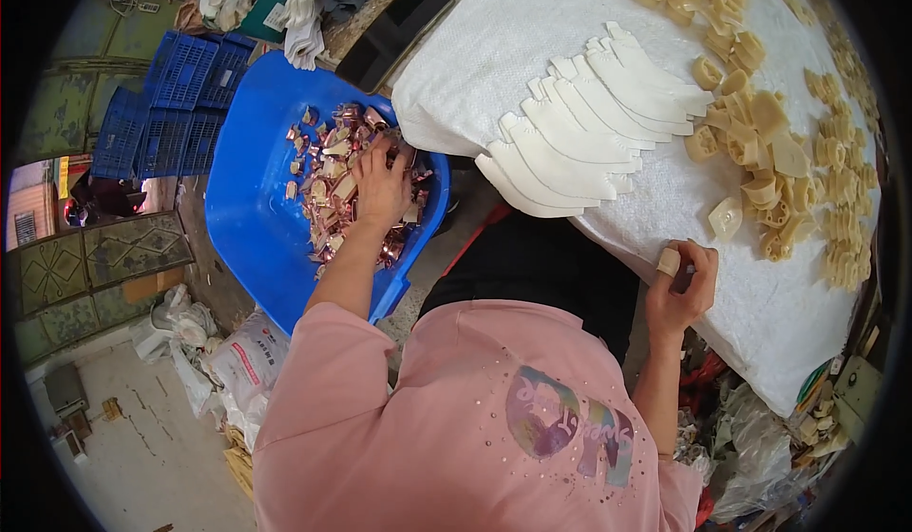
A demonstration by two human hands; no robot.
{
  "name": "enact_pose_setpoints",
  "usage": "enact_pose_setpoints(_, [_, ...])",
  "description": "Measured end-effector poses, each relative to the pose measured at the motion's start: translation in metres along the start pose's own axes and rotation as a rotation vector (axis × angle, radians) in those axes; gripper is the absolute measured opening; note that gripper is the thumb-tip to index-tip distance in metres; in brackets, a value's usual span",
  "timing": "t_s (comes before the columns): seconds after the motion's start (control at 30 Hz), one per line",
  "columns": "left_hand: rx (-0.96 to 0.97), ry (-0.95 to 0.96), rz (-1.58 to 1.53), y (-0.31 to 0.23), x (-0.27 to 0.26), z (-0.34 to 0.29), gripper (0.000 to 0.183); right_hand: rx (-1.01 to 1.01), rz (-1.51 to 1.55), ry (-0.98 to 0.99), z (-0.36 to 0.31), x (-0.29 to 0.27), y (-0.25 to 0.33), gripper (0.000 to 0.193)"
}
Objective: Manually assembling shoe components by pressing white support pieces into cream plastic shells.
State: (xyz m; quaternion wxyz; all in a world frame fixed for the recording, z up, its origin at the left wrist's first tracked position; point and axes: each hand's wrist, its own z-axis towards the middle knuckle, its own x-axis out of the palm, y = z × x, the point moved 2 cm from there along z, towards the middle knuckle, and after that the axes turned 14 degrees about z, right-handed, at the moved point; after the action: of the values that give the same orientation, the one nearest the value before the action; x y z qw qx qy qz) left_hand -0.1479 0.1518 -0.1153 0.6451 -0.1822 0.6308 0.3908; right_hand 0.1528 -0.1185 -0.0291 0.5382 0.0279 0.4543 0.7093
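My left hand point(382, 190) reaches into a blue plastic basin point(252, 176), its fingers spread and pressing down among a heap of small shiny rose-gold parts point(332, 204). Their tips are partly lost among the parts. At the near edge of the white-covered work surface is my right hand point(682, 290), fingers loosely curled, with a beige wrap on the thumb. Whether those curled fingers hold anything is hidden. Ahead of it, white curved strips point(579, 123) lie in an overlapping row. Beige moulded pieces point(760, 152) are heaped farther right.
A dark phone point(394, 38) lies between the basin and the white woven sheet point(456, 66). Blue crates point(176, 104) are stacked at the far left. A printed white sack point(249, 356) stands left of me, and clear plastic bags point(760, 456) lie at lower right.
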Motion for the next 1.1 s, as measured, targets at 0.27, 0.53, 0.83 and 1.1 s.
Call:
enact_pose_setpoints(0.27, [-0.014, 0.06, 0.005, 0.005, 0.001, -0.002, 0.052, 0.006, 0.008, 0.008, -0.002, -0.001, -0.003, 0.027])
enact_pose_setpoints(0.53, [-0.052, 0.006, -0.045, 0.024, -0.006, -0.01, 0.053, 0.005, 0.018, 0.008, -0.001, -0.001, 0.0, 0.028])
enact_pose_setpoints(0.83, [-0.155, -0.124, -0.392, 0.019, -0.037, -0.004, 0.03, -0.012, -0.024, -0.021, -0.002, 0.0, -0.001, 0.03])
enact_pose_setpoints(1.1, [-0.846, 0.147, -0.016, 0.118, -0.009, 0.002, 0.029, -0.033, -0.047, -0.022, -0.003, 0.0, -0.001, 0.029])
